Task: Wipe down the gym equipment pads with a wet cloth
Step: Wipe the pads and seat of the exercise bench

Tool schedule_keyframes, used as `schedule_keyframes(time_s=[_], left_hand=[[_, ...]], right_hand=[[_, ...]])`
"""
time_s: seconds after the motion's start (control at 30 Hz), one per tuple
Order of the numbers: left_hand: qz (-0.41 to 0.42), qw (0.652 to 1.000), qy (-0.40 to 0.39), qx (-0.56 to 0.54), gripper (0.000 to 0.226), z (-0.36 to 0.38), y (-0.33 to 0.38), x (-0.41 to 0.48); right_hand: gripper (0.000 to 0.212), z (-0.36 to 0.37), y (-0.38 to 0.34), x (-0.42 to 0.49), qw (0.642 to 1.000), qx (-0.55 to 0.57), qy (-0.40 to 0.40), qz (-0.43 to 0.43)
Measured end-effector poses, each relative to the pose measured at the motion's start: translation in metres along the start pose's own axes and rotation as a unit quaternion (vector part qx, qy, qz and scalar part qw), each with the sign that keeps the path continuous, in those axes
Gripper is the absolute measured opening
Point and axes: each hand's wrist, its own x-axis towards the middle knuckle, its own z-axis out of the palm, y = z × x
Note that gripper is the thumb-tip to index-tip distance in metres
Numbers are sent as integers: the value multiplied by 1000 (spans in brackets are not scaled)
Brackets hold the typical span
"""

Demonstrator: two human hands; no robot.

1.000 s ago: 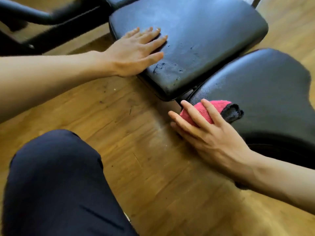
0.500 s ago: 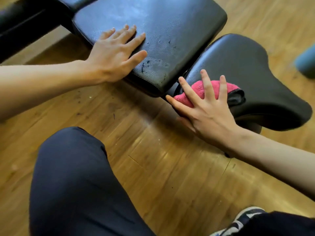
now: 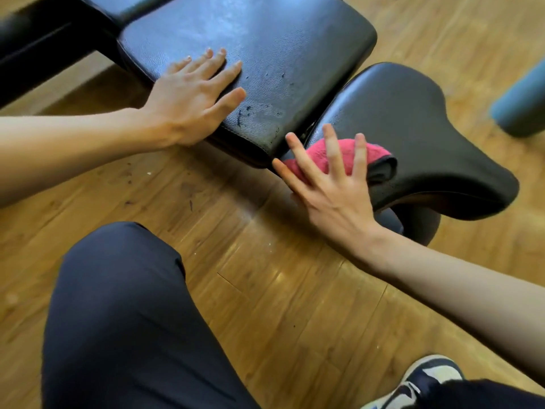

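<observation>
Wooden floor [image 3: 265, 290]: fills the field from 3 o'clock round to 9 o'clock.

My trouser leg [image 3: 124, 320]: dark fabric, knee raised, at 7 o'clock.

Rectangular pad [image 3: 280, 48]: black, grained, at 12 o'clock. Small dark scuffs [image 3: 244, 113] mark its near edge.

Seat pad [image 3: 413, 122]: black, contoured, at 2 o'clock. Its narrow end sits just beside the rectangular pad's near corner.

Left hand [image 3: 191, 95]: at 11 o'clock, laid flat on the rectangular pad's near left edge. Fingers are straight and slightly apart, pointing toward 1 o'clock. It holds nothing.

Right hand [image 3: 333, 184]: just right of centre. Fingers are straight and fanned wide, and press down on the cloth.

Cloth [image 3: 317, 153]: pink with a dark border, bunched under my right fingers. It lies on the seat pad's narrow end.

Blue-grey object [image 3: 522, 104]: on the floor at 3 o'clock, blurred; I cannot tell what it is.

Shoe [image 3: 424, 376]: dark blue and white, at 5 o'clock.
</observation>
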Motion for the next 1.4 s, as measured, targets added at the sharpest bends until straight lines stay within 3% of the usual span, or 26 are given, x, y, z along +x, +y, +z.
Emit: schedule_keyframes(time_s=[0.2, 0.33, 0.67, 0.83, 1.0, 1.1, 1.2, 1.4], left_hand=[[9, 1000, -7, -3, 86, 0, -3, -1], [1, 1000, 13, 0, 87, 4, -1, 0], [4, 1000, 9, -4, 84, 3, -2, -3], [3, 1000, 24, -2, 80, 5, -1, -2], [4, 1000, 25, -1, 80, 6, 0, -1], [5, 999, 39, -1, 80, 7, 1, 0], [10, 999, 46, 1, 82, 9, 2, 1], [8, 999, 31, 4, 89, 8, 2, 2]], right_hand=[[58, 5, 38, -44, 996, 21, 64, -57], [63, 1, 60, -68, 997, 32, 38, -56], [68, 6, -4, 6, 999, 22, 14, 27], [60, 5, 48, -55, 995, 54, 68, -41], [53, 20, 153, -112, 995, -31, 36, -89], [60, 13, 192, -122, 994, -43, -3, -103], [61, 10, 185, -112, 993, -33, -15, -110], [50, 3, 104, -49, 990, 77, 5, -118]])
